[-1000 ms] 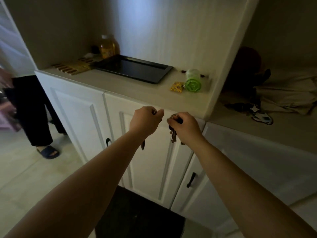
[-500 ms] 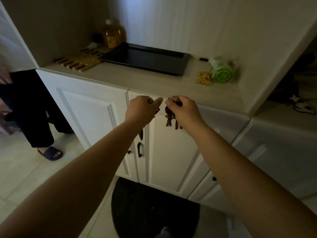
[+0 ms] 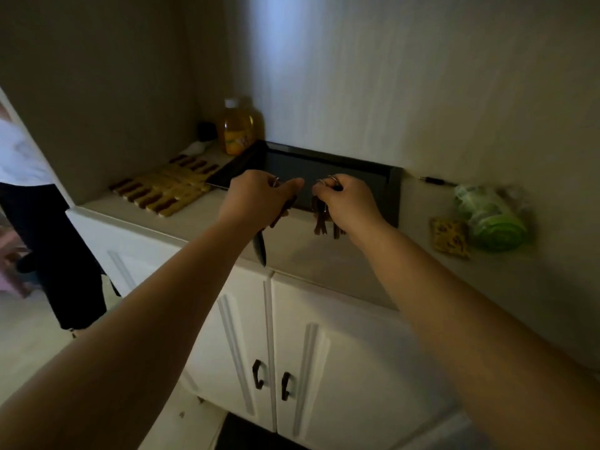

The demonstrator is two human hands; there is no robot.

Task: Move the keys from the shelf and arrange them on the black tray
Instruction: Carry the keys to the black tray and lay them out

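Note:
The black tray lies on the cabinet top against the back wall. Both hands hover over its front edge. My left hand is closed on a key ring, and a dark key hangs below the wrist. My right hand pinches another ring from which a bunch of brownish keys dangles just in front of the tray. The tray's inside looks bare where it shows between and behind the hands.
A wooden slatted mat lies left of the tray, a yellow bottle behind it. Right of the tray sit a green bag roll, a yellow packet and a thin pen. A person stands at the left.
Both hands have travelled up and forward from in front of the cabinet doors to over the tray's front edge, carrying the keys. The view has closed in on the counter.

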